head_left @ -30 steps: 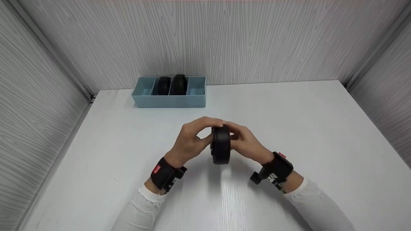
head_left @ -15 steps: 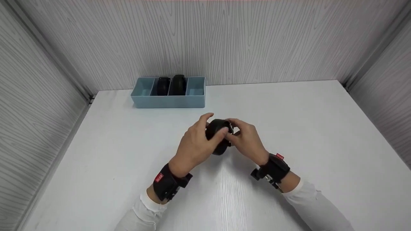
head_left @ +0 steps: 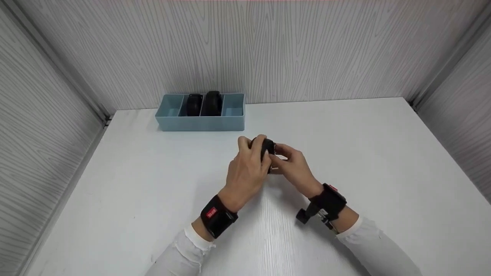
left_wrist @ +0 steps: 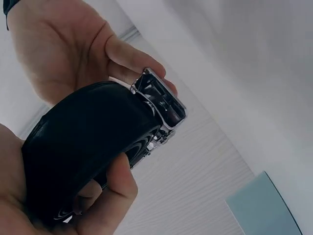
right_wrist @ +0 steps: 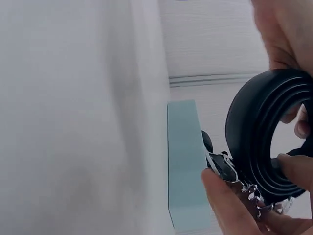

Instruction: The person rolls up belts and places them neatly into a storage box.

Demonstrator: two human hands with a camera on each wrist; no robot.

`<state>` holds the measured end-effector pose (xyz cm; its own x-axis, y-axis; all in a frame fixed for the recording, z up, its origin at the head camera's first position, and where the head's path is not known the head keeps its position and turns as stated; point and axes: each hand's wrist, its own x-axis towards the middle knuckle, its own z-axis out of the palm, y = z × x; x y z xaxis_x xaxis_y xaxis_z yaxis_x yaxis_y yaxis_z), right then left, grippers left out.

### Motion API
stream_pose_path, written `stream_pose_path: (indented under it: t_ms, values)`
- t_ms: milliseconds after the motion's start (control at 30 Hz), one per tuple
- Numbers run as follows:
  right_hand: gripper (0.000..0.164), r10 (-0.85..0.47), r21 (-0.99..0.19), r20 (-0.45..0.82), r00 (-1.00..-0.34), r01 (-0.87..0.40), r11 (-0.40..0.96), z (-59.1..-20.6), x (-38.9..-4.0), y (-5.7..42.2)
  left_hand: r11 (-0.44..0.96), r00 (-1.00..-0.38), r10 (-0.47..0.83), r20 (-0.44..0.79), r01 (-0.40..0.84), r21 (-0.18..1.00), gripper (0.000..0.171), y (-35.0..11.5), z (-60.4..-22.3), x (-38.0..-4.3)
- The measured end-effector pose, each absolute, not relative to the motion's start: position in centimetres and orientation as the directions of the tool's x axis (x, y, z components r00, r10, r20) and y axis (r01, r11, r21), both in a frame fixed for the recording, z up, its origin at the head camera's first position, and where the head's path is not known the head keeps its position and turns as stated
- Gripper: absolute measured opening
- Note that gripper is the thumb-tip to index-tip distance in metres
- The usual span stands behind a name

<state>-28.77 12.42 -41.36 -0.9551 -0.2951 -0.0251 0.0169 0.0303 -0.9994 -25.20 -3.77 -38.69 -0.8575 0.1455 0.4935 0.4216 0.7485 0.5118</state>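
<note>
A black belt [head_left: 270, 146], rolled into a coil, is held above the table between both hands. My left hand [head_left: 247, 174] grips the coil [left_wrist: 88, 132] from the left, its fingers wrapped round the edge and partly hiding it in the head view. At the other side my right hand [head_left: 297, 168] holds the belt near its silver-edged buckle [left_wrist: 164, 100], thumb and fingers about that end. Layered turns of the belt [right_wrist: 249, 117] and its open centre show in the right wrist view.
Beyond the hands, by the back wall, stands a blue divided box [head_left: 201, 123]. Two dark coils, one [head_left: 194, 105] narrower than the other [head_left: 212, 103], sit in its two middle compartments. White table [head_left: 345, 153] surrounds the hands, with grained panels on three sides.
The coil has turned and risen slightly away from the person. My left hand has shifted from pinching its top to wrapping over its side; my right hand stays near the buckle end.
</note>
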Motion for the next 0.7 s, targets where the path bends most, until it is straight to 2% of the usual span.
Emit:
stream_pose_path:
  t_ms: [167,267,467,700]
  values:
    - [0.060,-0.331,-0.993,-0.043,-0.943,0.077,-0.091,-42.0,-29.4,13.1,0.738,-0.874,0.113,0.472,0.392,0.549,0.035,-4.8,-37.9,-26.6]
    - [0.064,-0.332,-0.991,-0.054,-0.942,0.093,-0.101,-42.2,-29.4,13.5,0.728,-0.878,0.073,0.473,0.371,0.576,0.039,-5.7,-37.2,-28.0]
    - [0.060,-0.316,-0.994,-0.065,-0.946,0.090,-0.064,-42.2,-29.2,13.9,0.743,-0.871,0.003,0.491,0.330,0.582,0.040,-8.2,-35.8,-32.4]
    - [0.054,-0.325,-0.994,-0.069,-0.943,0.094,-0.063,-42.1,-28.6,14.2,0.797,-0.904,-0.046,0.425,0.223,0.562,0.041,-9.8,-34.9,-37.7]
